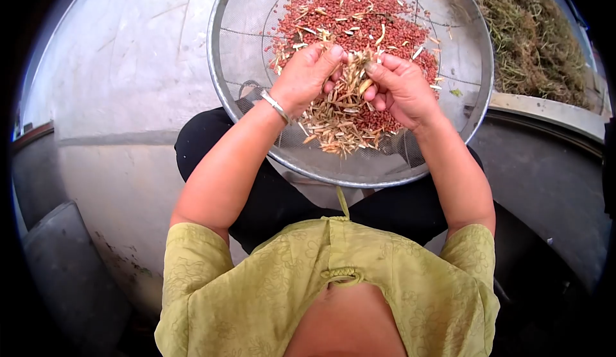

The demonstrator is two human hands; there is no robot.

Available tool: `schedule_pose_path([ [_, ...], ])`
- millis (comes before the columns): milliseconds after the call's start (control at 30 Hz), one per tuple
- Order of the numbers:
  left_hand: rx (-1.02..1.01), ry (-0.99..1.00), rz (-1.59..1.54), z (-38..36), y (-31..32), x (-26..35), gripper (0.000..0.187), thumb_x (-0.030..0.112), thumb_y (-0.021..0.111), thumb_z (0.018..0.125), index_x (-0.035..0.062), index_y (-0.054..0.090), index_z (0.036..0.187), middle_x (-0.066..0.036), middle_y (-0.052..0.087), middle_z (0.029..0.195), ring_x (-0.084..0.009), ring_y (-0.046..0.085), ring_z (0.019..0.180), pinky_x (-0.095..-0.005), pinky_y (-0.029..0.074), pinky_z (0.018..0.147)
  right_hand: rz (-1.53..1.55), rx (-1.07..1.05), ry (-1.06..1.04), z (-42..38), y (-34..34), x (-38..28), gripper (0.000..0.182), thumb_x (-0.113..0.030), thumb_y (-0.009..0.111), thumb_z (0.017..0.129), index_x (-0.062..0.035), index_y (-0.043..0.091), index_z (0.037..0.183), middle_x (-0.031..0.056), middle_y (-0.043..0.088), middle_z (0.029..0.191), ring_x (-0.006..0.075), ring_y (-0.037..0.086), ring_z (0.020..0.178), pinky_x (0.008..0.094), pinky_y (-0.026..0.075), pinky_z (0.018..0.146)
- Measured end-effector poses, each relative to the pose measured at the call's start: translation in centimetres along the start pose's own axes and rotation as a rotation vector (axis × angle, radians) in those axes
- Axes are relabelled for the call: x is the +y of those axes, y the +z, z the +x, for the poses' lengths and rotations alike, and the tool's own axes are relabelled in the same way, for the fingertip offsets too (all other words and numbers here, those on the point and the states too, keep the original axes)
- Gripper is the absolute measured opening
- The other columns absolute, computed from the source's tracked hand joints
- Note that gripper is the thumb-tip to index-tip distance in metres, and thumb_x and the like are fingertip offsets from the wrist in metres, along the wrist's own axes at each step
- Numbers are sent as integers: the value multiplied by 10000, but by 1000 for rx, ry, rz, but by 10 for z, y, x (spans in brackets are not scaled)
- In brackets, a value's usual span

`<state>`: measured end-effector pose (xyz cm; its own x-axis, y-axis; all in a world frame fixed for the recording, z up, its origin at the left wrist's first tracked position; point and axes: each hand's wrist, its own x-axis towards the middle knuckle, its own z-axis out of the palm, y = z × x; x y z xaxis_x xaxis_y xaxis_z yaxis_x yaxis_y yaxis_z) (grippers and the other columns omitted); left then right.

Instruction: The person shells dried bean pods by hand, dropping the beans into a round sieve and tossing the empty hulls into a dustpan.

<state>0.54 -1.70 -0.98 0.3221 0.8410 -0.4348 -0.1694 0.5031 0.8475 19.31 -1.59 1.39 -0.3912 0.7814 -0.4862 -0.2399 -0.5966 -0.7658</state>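
Observation:
A large round metal sieve [222, 78] rests over my lap, with a wire mesh bottom. Small red beans [321, 20] are spread across its middle and far part. Dry tan pod husks [340, 132] lie in a heap at the near side of the beans. Above this heap, my left hand [310, 76] has its thumb and fingers closed on some dry husks; a silver bangle circles that wrist. Opposite it, my right hand [403, 89] pinches dry husks between thumb and fingers. The two hands are close together, with a bunch of husks between them.
A pile of dried plant stalks [526, 36] lies at the upper right, behind a pale ledge [545, 108]. Pale concrete floor [135, 55] stretches to the left. A grey slab [70, 267] stands at the lower left.

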Motion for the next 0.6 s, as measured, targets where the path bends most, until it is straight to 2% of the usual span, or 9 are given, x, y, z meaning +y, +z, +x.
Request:
schedule_pose_path([
  [33,-39,63,17,1,0,-2,296,390,505,912,97,545,898,48,473,669,-21,424,527,-155,313,446,-131,2,-46,0,0,0,196,-123,537,901,36,581,1007,59,616,790,111,619,600,184,484,441],
  [133,-68,146,124,3,5,-4,347,441,499,903,95,535,909,46,466,670,-26,420,533,-162,336,466,-221,2,-82,-1,4,0,197,-125,533,905,38,583,1003,60,619,798,123,634,629,191,500,459],
  [200,-55,301,241,7,6,-12,330,409,530,896,82,538,938,38,489,688,-17,420,564,-158,342,491,-243,-15,-97,1,1,2,189,-124,524,909,31,587,997,69,623,817,140,645,656,209,526,492],
  [233,-17,367,390,8,6,-14,279,335,561,895,62,541,948,21,535,731,-21,450,621,-177,383,543,-285,-10,-70,3,1,2,185,-119,521,909,31,586,996,78,623,835,143,647,658,217,532,502],
  [333,90,374,602,8,9,-14,220,262,574,891,46,545,919,13,570,784,-34,480,687,-207,419,602,-316,-34,4,-4,7,-8,193,-78,495,909,52,568,1031,109,617,905,170,655,702,236,561,565],
  [367,91,374,605,9,8,-14,220,262,574,891,46,545,919,13,570,784,-34,480,687,-207,419,602,-216,-46,-2,-5,8,-9,209,-83,493,913,61,553,1052,118,617,915,188,658,739,244,567,587],
  [433,105,343,418,12,5,-14,169,215,548,903,46,552,893,14,576,797,-39,490,715,-213,430,636,-75,-102,6,-6,3,-11,270,-28,456,906,101,488,1141,178,602,995,256,653,857,282,580,698],
  [567,71,276,146,10,4,-9,123,175,521,915,56,548,918,11,580,806,-43,504,734,-209,442,676,16,-132,9,-7,0,-17,314,55,421,870,119,445,1177,256,568,1073,313,626,945,316,560,790],
  [600,37,229,46,10,1,-11,124,177,523,915,59,541,946,13,579,809,-44,510,742,-208,447,684,26,-145,12,-6,-1,-16,339,32,436,878,114,421,1207,244,574,1066,317,628,936,312,563,778],
])
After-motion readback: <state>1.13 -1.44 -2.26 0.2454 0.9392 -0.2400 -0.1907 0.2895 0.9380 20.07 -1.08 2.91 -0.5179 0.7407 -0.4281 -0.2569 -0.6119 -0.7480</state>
